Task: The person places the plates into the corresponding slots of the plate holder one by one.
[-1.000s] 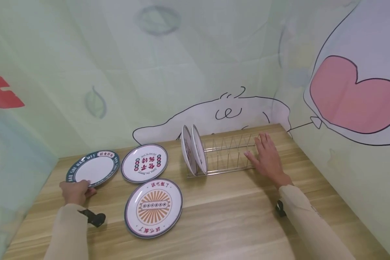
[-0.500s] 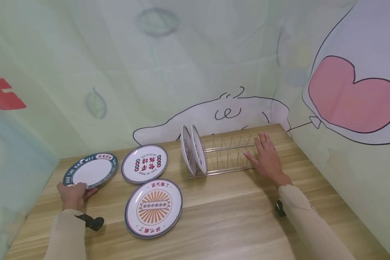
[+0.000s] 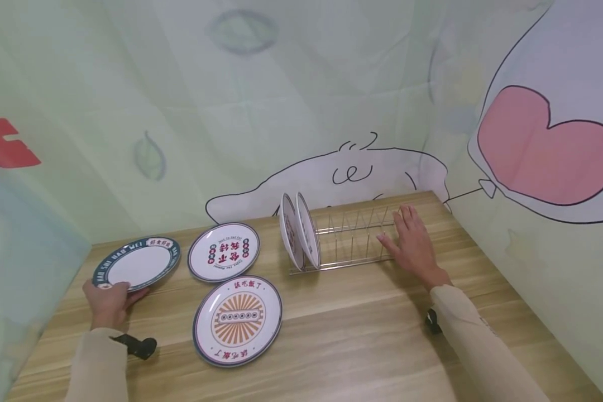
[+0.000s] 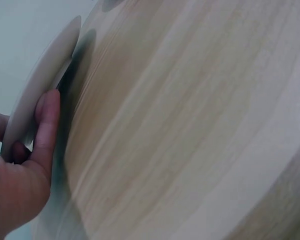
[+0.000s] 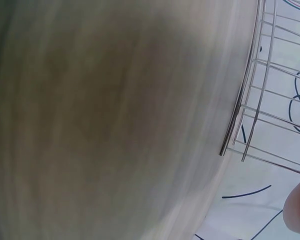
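Note:
My left hand holds a white plate with a teal lettered rim at the far left, thumb over its near edge and fingers beneath. In the left wrist view this plate is seen edge-on, tilted, its shadow falling on the wooden surface. My right hand rests at the right end of a wire dish rack, fingers fairly straight. Two plates stand upright in the rack's left slots, one left plate and one right plate. The right wrist view catches the rack's wires and a fingertip.
Between left hand and rack, a plate with red lettering lies flat, and nearer me a plate with an orange sunburst. The wooden table meets a printed cloth backdrop behind and at both sides.
My left hand has shifted slightly left, carrying the teal-rimmed plate with it. My right hand, the rack and the other plates stay where they were.

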`<state>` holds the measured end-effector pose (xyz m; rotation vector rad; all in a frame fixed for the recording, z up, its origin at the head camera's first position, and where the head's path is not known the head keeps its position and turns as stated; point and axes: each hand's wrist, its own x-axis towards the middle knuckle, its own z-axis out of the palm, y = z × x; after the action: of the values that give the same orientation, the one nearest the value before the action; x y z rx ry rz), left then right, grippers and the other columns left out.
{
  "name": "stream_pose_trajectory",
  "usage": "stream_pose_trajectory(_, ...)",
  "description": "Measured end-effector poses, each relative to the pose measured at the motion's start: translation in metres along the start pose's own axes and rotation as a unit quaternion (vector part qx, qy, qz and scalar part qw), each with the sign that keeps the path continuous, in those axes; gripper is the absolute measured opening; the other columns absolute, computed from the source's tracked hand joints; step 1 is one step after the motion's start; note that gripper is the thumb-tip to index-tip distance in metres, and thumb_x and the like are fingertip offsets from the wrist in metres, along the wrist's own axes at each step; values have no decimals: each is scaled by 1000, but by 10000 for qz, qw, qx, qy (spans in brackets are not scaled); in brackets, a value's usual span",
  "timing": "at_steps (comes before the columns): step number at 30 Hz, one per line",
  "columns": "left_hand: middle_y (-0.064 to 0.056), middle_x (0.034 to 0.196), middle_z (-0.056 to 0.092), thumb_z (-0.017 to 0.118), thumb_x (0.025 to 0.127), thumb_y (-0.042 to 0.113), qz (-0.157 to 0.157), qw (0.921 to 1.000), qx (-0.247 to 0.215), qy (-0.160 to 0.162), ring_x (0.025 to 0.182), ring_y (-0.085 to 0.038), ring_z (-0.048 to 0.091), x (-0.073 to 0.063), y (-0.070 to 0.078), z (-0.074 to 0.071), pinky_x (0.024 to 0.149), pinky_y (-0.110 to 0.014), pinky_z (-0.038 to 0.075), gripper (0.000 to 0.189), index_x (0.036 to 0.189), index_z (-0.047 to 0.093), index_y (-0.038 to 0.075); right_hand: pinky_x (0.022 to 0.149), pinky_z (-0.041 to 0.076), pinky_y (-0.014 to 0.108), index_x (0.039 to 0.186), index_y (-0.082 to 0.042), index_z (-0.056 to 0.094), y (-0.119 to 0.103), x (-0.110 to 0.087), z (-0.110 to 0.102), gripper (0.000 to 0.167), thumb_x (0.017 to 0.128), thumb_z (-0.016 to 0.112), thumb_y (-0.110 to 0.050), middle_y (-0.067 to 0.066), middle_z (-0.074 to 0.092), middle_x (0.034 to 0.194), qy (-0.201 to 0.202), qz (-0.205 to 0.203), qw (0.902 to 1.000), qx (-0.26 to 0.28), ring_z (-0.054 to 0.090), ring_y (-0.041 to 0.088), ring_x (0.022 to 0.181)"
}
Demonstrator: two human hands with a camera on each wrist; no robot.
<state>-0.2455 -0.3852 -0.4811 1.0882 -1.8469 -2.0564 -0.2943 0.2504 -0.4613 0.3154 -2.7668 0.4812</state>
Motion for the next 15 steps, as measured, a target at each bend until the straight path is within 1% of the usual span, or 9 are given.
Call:
stream_pose_trajectory(2,-11,168,-3,38,90,-14,26,10000,-21,-13,123,-15,55,1,1,-1,87,-27,58,101,154,-18,40,124,14,57,148,9,36,0,0,0,75,98,56,-43,31,24,160,16,-10,10000,-35,16,47,151)
stream_pose_trajectory(4,-11,168,-3,38,91,-12,68,9999,77,52,136,-22,47,1,3,-2,89,-26,57,99,155,-17,39,124,15,57,148,9,36,0,0,1,75,98,56,-43,31,25,159,35,-29,10000,-60,17,47,150)
stream_pose_trajectory(6,-11,168,-2,40,92,-10,124,9993,331,149,145,-22,35,1,5,-4,87,-19,55,97,156,-16,37,124,15,57,148,9,36,0,0,1,75,98,56,-43,31,25,160,31,-31,10000,-56,17,47,150)
stream_pose_trajectory(7,-11,168,-2,40,91,-10,147,9991,372,164,147,-24,33,1,6,-4,87,-19,55,97,156,-16,36,124,15,57,148,9,36,0,0,1,75,98,56,-43,31,24,160,20,-31,10000,-47,17,47,150)
stream_pose_trajectory(8,-11,168,-2,40,91,-11,165,9989,401,176,147,-24,32,0,7,-5,86,-19,55,98,156,-16,36,124,15,56,148,9,36,1,0,1,75,98,56,-43,31,24,160,13,-31,10000,-34,17,47,151)
stream_pose_trajectory(10,-11,168,-3,40,88,-13,210,9986,436,189,143,-24,37,-1,9,-7,84,-19,56,100,157,-15,35,124,14,56,148,9,35,1,0,1,76,98,56,-44,31,23,160,-5,-33,10000,-13,16,47,151)
stream_pose_trajectory(11,-11,168,-3,40,87,-15,256,9987,418,168,139,-24,42,-1,10,-7,82,-20,57,102,157,-15,35,125,13,56,149,9,35,1,0,1,76,98,56,-44,30,23,160,-11,-36,10000,0,15,47,151)
stream_pose_trajectory(13,-12,168,-4,38,84,-18,330,9991,267,71,127,-22,51,-3,14,-8,82,-27,60,105,157,-15,36,125,13,55,148,9,35,1,0,1,76,98,56,-44,31,23,160,-7,-43,10000,20,15,47,151)
stream_pose_trajectory(15,-14,168,-4,38,84,-17,412,9985,361,52,117,-17,52,-5,17,-9,80,-28,61,105,157,-16,36,125,12,56,148,9,36,1,0,1,76,98,56,-44,31,22,161,7,-48,10000,46,14,47,151)
